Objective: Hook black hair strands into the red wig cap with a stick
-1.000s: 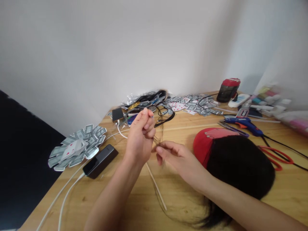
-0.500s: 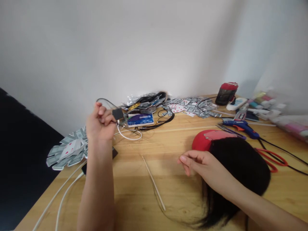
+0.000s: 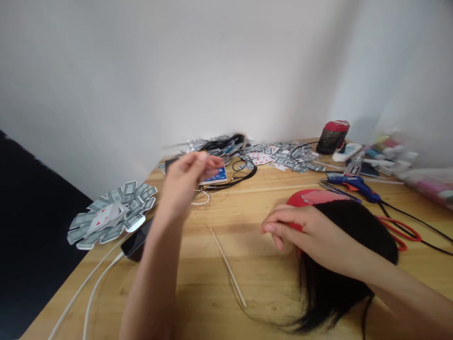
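My left hand (image 3: 186,182) is raised over the left middle of the table, slightly blurred, its thumb and fingers pinched together. Whatever it may hold is too fine to see. My right hand (image 3: 300,231) hovers in front of a rounded red form (image 3: 295,197) covered with black hair (image 3: 350,231). Its thumb and forefinger are also closed in a pinch, with anything between them not visible. On the table between the hands lies a thin wooden stick (image 3: 228,267), with a fine dark strand curving beside it toward the hair ends.
A fan of playing cards (image 3: 113,215) and a phone (image 3: 136,243) with white cables sit left. Behind are a blue packet (image 3: 215,175), scattered cards (image 3: 283,156) and black hair in plastic. At right lie a blue glue gun (image 3: 354,186), red-handled scissors (image 3: 399,231) and a red-topped jar (image 3: 332,137).
My left hand has swung right and a little forward, uncovering the phone and more of the card fan. My right hand stays nearly in place, tilted slightly.
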The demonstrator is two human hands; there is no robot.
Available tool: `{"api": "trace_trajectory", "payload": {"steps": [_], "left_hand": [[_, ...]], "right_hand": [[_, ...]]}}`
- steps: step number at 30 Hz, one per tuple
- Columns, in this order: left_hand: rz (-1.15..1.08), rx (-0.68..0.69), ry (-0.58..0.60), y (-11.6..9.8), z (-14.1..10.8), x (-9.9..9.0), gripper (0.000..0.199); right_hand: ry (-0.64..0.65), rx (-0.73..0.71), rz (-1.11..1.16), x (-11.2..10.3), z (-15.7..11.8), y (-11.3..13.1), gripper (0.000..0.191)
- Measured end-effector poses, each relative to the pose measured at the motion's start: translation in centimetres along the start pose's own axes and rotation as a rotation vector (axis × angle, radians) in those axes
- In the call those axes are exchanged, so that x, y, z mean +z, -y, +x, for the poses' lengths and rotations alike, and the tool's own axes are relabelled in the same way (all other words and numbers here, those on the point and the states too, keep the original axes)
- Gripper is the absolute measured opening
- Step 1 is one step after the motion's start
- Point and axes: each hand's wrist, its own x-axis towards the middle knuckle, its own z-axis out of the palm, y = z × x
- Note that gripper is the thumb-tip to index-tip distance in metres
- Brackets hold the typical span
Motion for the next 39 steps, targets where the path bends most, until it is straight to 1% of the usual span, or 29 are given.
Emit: {"api": "trace_trajectory", "payload": {"steps": [1, 2, 4, 7, 8, 10, 14, 18, 23, 26, 29, 32, 33, 34, 36, 37, 39], "left_hand": [[-0.068, -0.071, 0.102, 0.9, -0.5, 1.6, 0.026], [-0.153, -0.170, 0.181, 1.8, -1.0, 3.1, 0.027], [-0.344, -0.361, 0.265, 3.3, -2.1, 5.6, 0.030], [-0.422, -0.442, 0.273, 4.8, -3.5, 8.0, 0.029], [-0.433, -0.456, 0.272, 5.0, -3.9, 8.5, 0.028], [-0.453, -0.498, 0.295, 5.2, -4.5, 9.0, 0.026], [-0.419, -0.573, 0.393, 4.9, -4.9, 9.1, 0.027], [-0.335, -0.593, 0.442, 4.4, -4.5, 8.5, 0.027], [-0.230, -0.602, 0.515, 3.9, -3.8, 7.6, 0.031], [-0.145, -0.571, 0.520, 3.6, -3.4, 7.1, 0.034], [-0.008, -0.488, 0.508, 3.0, -3.1, 6.4, 0.036], [0.179, -0.352, 0.470, 2.1, -2.8, 5.8, 0.033], [0.244, -0.303, 0.457, 1.8, -2.8, 5.7, 0.030], [0.306, -0.258, 0.446, 1.6, -2.8, 5.7, 0.027], [0.409, -0.188, 0.438, 1.3, -2.9, 5.7, 0.026], [0.447, -0.163, 0.439, 1.3, -2.9, 5.8, 0.026], [0.493, -0.127, 0.457, 1.5, -3.0, 5.9, 0.026]], "right_hand": [[-0.051, -0.001, 0.075, -0.1, 0.1, 0.5, 0.036], [-0.113, -0.016, 0.133, -0.2, 0.1, 0.9, 0.035], [-0.257, -0.079, 0.189, -0.2, 0.3, 1.2, 0.032], [-0.488, -0.170, 0.166, 0.1, 0.5, 1.0, 0.026], [-0.540, -0.172, 0.160, 0.2, 0.5, 0.8, 0.024], [-0.587, -0.133, 0.183, 0.2, 0.7, 0.2, 0.021], [-0.634, -0.006, 0.295, 0.0, 0.9, -1.2, 0.016], [-0.679, 0.007, 0.372, -0.4, 1.1, -2.3, 0.010], [-0.679, 0.057, 0.513, -0.8, 1.0, -2.4, 0.010], [-0.700, 0.068, 0.522, -1.2, 1.1, -2.6, 0.011], [-0.709, 0.057, 0.407, -1.9, 1.2, -3.1, 0.015], [-0.635, 0.088, 0.209, -2.8, 1.0, -3.1, 0.019], [-0.641, 0.078, 0.129, -3.1, 0.9, -2.8, 0.021], [-0.667, 0.047, 0.043, -3.3, 0.7, -2.5, 0.025], [-0.723, -0.078, -0.131, -3.3, 0.2, -1.8, 0.030], [-0.710, -0.145, -0.205, -3.1, 0.0, -1.4, 0.032], [-0.584, -0.222, -0.308, -2.5, -0.2, -0.9, 0.034]]}}
